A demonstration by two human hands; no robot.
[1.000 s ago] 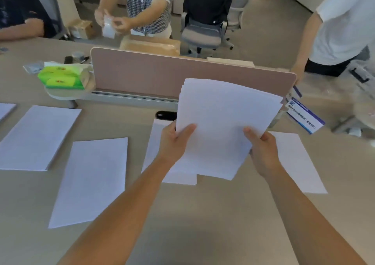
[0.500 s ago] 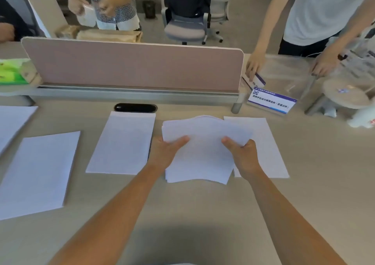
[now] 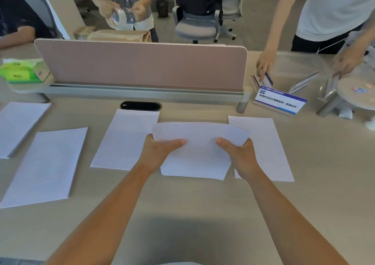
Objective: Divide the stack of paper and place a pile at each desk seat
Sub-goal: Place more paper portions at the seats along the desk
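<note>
I hold a stack of white paper (image 3: 199,149) low over the beige desk (image 3: 203,214), its far edge bowed upward. My left hand (image 3: 157,151) grips its left side with the thumb on top, and my right hand (image 3: 240,154) grips its right side the same way. Separate white piles lie flat on the desk: one (image 3: 124,139) just left of the held stack, one (image 3: 267,149) just right of it and partly under it, one (image 3: 45,165) further left, and one (image 3: 19,124) at the far left edge.
A pink divider panel (image 3: 142,63) on a grey rail runs across the desk behind the piles. A black cable slot (image 3: 141,105) sits below it. A blue-and-white name sign (image 3: 280,101) stands right, green tissue packs (image 3: 19,72) left. Other persons' hands work beyond.
The held stack has come down from upright in front of the divider to nearly flat just above the desk between two piles. My view has shifted right.
</note>
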